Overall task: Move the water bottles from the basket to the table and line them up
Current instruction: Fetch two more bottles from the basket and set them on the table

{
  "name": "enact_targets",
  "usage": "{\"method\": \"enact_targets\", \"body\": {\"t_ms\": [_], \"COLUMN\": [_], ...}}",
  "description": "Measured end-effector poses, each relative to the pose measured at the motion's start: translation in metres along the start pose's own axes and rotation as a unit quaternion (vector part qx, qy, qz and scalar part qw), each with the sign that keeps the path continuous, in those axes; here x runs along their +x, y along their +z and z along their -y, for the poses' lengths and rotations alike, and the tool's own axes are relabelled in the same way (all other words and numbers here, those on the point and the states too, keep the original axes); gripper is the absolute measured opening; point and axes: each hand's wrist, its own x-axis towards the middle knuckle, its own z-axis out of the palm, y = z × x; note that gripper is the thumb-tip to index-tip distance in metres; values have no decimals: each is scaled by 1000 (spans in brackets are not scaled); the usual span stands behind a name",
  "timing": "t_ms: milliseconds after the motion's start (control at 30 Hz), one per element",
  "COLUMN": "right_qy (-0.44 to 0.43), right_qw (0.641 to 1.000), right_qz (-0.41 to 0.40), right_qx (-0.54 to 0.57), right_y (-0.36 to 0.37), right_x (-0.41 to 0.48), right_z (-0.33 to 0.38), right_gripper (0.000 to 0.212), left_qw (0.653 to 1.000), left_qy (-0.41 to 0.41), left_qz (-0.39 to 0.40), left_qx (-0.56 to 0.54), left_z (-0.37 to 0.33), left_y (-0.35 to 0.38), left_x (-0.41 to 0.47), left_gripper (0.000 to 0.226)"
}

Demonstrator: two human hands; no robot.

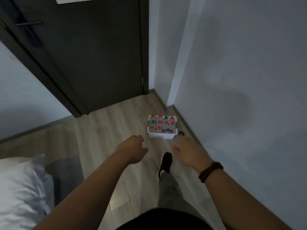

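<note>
A white basket [162, 136] is set on the wooden floor [103, 130] near the wall corner. It is packed with water bottles [159, 122] stood upright, long axes vertical and caps pointed up (mostly red, two green). Their labels are too small to be read. The left hand [132, 149] and right hand [188, 151] are held just short of the basket, nothing gripped: left fingers loosely curled, right fingers relaxed. A beaded bracelet [210, 171] is worn on the right wrist.
</note>
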Motion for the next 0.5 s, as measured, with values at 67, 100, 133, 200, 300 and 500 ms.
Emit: {"method": "enact_targets", "body": {"t_ms": [67, 100, 133, 200, 300, 500], "right_qy": [3, 3, 0, -17, -44, -33], "right_qw": [1000, 1000, 1000, 999, 997, 993], "right_qz": [7, 15, 21, 31, 56, 110], "right_qx": [7, 5, 3, 9, 5, 40], "right_y": [-6, -8, -11, -18, -38, -52], "right_x": [55, 87, 111, 161, 226, 337], "right_z": [-5, -9, -12, -18, -26, -45], "right_gripper": [45, 47, 49, 51, 51, 63], "left_qw": [1000, 1000, 1000, 999, 997, 992], "left_qy": [-5, -11, -17, -35, -59, -79], "left_qz": [10, 12, 14, 20, 50, 66], "left_qx": [-1, -3, -6, -19, -31, -76], "left_z": [-1, -2, -1, -1, -6, -10], "left_y": [-10, -14, -17, -24, -39, -57], "left_x": [54, 86, 111, 162, 230, 330], "left_gripper": [58, 58, 57, 55, 55, 47]}}
